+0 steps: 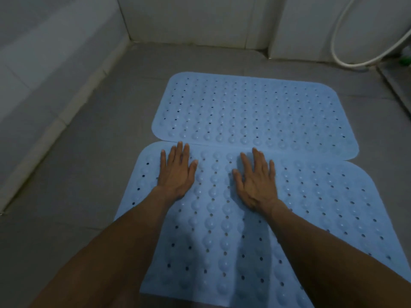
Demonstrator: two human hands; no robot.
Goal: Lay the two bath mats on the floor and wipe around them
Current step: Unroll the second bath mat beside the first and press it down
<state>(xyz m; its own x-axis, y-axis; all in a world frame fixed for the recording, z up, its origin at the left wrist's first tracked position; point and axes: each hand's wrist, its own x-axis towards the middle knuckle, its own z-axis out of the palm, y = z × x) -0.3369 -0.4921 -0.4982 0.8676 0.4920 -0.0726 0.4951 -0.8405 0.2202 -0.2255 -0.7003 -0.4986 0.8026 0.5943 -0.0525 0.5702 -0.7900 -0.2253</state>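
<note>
Two light blue rubber bath mats with bumps and small holes lie flat on the grey tiled floor, one behind the other. The far mat point(255, 110) lies towards the back wall. The near mat point(322, 196) lies in front of it, and their long edges meet or slightly overlap. My left hand point(176, 172) presses flat on the near mat close to its far edge, fingers straight and spread. My right hand point(255, 181) lies flat on the same mat a little to the right, fingers straight too. Neither hand holds anything.
White tiled walls point(55, 70) enclose the floor on the left and at the back. A white hose point(340, 56) loops down at the upper right. A raised step or ledge point(398, 85) runs along the right side. Bare grey floor point(84, 174) lies left of the mats.
</note>
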